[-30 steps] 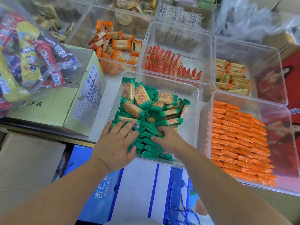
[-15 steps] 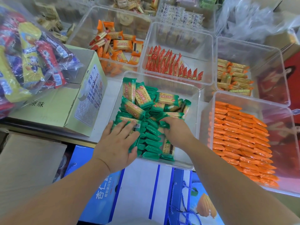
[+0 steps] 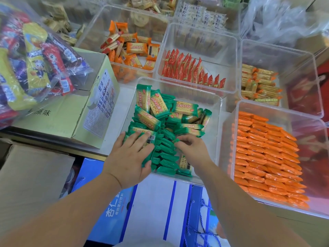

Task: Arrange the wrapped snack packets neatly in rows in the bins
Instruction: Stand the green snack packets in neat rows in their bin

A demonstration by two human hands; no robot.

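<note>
a: where are the green packets (image 3: pixel 160 111) right now?
b: all inside the clear bin (image 3: pixel 218 122). a standing row (image 3: pixel 167 154) runs up the bin's near half, and a loose pile lies tumbled across its far half.
a: and the hands?
b: the left hand (image 3: pixel 130 157) lies at the bin's near left corner, fingers straight and spread flat over a few packets, thumb against the row's side. the right hand (image 3: pixel 193 149) is at the row's far end, fingers curled, tips nipping the edge of one of them. how firm that hold is i cannot tell.
a: what could spoil it?
b: i'd judge the row is the weak spot. the packets stand on edge and lean on each other, so if the left hand lets up while the right tugs, they may fan over. the pile slopes toward the row too, so dragging one out from under could send others sliding onto it.
a: anything outside the bin?
b: the orange packets (image 3: pixel 263 154) in the bin just to its right lie in rows. a wide elbow swing might ruffle them.
</note>
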